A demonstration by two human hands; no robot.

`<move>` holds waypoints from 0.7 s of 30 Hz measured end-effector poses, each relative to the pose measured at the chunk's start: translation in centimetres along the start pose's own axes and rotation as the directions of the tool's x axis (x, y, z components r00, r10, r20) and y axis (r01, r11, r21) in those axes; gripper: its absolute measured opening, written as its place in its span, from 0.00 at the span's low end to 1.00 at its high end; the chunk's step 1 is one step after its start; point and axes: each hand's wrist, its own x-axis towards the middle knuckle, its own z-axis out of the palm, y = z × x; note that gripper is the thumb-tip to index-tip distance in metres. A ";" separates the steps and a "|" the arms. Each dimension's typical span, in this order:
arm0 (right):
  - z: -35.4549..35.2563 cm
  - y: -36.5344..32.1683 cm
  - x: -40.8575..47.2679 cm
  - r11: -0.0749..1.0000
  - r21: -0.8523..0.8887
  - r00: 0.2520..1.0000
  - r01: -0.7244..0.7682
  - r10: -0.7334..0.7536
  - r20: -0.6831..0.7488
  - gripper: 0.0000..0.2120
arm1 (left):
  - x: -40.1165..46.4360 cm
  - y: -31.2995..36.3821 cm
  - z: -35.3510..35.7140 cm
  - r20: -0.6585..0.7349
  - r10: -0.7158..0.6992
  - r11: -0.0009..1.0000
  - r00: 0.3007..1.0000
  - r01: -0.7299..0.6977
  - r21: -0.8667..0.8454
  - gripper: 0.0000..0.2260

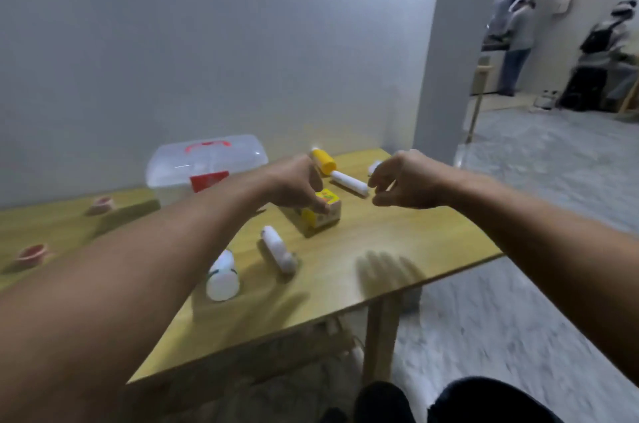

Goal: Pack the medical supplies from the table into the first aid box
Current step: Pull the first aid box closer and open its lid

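The translucent first aid box point(207, 163) with a red handle stands closed at the back of the wooden table point(397, 249). My left hand point(297, 185) rests on top of a small yellow carton point(323, 215), fingers curled over it. My right hand point(403, 180) hovers above the table with curled fingers apart, holding nothing, just right of a white bandage roll point(349, 182). A yellow bottle point(324, 159) lies behind that roll. Another white roll point(278, 249) and a white bottle point(223, 277) lie nearer to me. A small white item point(374, 166) peeks out behind my right hand.
Two red-and-white tape rolls point(102, 204) point(31, 255) sit at the left of the table. The table's right edge drops to grey floor. A wall and pillar point(446, 59) stand behind. Two people point(518, 42) stand in the far room.
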 end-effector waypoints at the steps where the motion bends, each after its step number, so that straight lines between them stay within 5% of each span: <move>1: 0.4 -1.0 0.9 1.000 0.002 1.000 0.029 -0.029 0.008 0.14 | -0.4 -1.1 -0.5 -0.020 -0.025 1.000 0.999 0.025 -0.004 0.15; 7: 3.2 -6.8 5.7 0.981 0.004 0.980 0.196 -0.196 -0.018 0.12 | -2.4 -7.7 -3.0 -0.173 -0.142 0.990 0.975 0.140 -0.028 0.17; 13: 6.3 -11.1 9.4 0.917 -0.101 0.905 0.386 -0.397 -0.151 0.16 | -3.4 -13.3 -5.2 -0.449 -0.276 0.961 0.850 0.239 -0.138 0.18; 18: 9.8 -13.4 11.5 0.743 -0.299 0.723 0.599 -0.662 -0.196 0.20 | -3.3 -17.4 -5.0 -0.469 -0.365 0.931 0.804 0.317 -0.182 0.24; 21: 11.6 -13.6 12.5 0.700 -0.363 0.690 0.615 -0.701 -0.184 0.24 | -3.3 -18.7 -4.6 -0.425 -0.383 0.923 0.820 0.324 -0.207 0.30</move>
